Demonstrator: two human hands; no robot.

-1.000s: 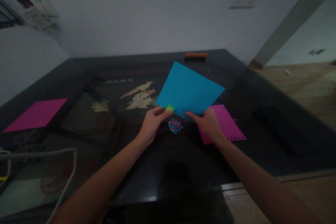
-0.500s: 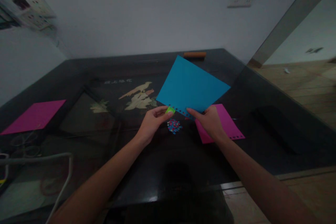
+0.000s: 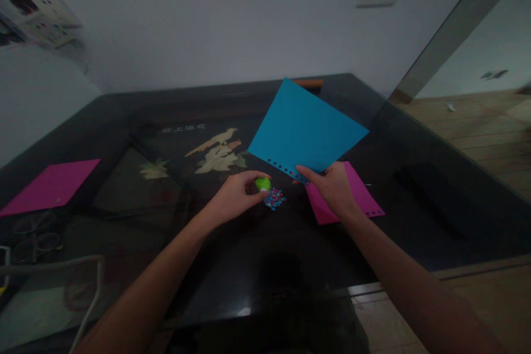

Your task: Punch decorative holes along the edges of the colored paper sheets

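Note:
Between the thumb and fingers of my left hand [image 3: 234, 199] is a small green craft punch [image 3: 263, 184], apart from the paper. My right hand [image 3: 334, 188] pinches the lower edge of a blue sheet of paper [image 3: 307, 130], thumb on top, and holds it raised and tilted. A row of punched holes runs along the sheet's lower left edge. Below the punch lies a small heap of blue and pink paper cutouts [image 3: 274, 199]. Under my right hand a pink sheet [image 3: 359, 193] with holes along its near edge rests on the table.
The dark glossy table [image 3: 249, 265] bears an inlaid bird picture [image 3: 219, 152]. Another pink sheet [image 3: 53, 185] lies at the left, above a pair of glasses [image 3: 37, 238]. A brown roll [image 3: 310, 84] sits at the back. A pale tubular frame [image 3: 53, 265] stands at the near left.
My left hand has drawn the green punch off the blue sheet's edge, down and left, and turned it. The blue sheet has shifted slightly up and right in my right hand.

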